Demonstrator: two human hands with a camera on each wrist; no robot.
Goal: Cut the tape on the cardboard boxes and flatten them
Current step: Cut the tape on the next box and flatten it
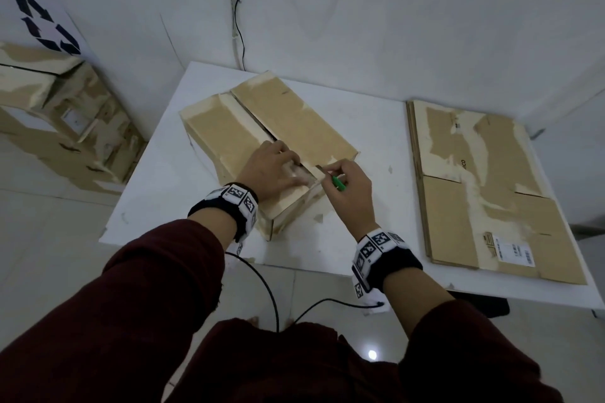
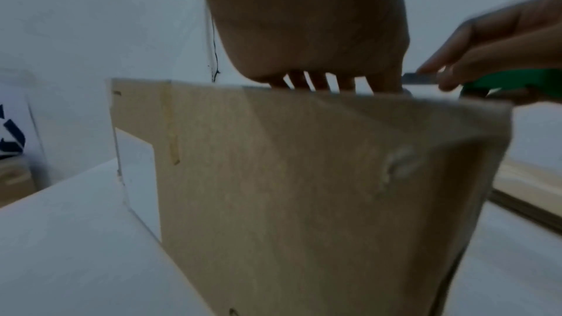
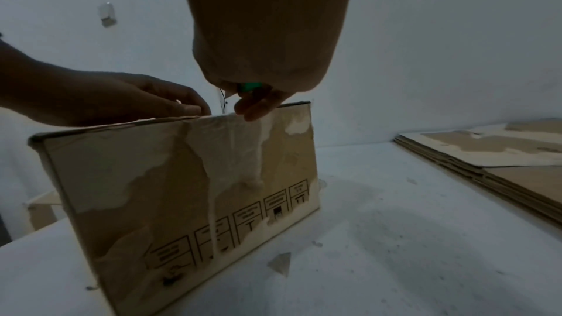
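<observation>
A person in dark red sleeves [image 1: 157,275] is standing at a white table [image 1: 376,229], both wrists wearing black bands with printed markers. The right hand [image 1: 352,188] is curling its fingers round a green-handled cutter [image 1: 337,182], the short blade pointing toward the near end of the seam on the cardboard box [image 1: 262,127]. The left hand [image 1: 270,170] is lying flat with its fingers straight on the box's left top flap [image 1: 216,134], the fingertips reaching the seam just beside the blade; it is holding nothing. In the left wrist view the fingers [image 2: 317,79] are resting along the top edge of the box [image 2: 304,189], with the cutter [image 2: 502,81] close by. The box is sitting upright near the middle of the table, its two top flaps parting along a dark gap, pale patches of torn paper showing on its near side [image 3: 231,153]. Well apart to the right, a stack of flattened boxes [image 1: 484,193] is lying on the table, a white label [image 1: 515,253] on its near corner. Farther left, beyond the table, a pile of worn cartons [image 1: 62,118] is standing against the white wall beneath a recycling symbol [image 1: 45,23]. A black cable [image 1: 237,10] is running down the wall behind the table.
</observation>
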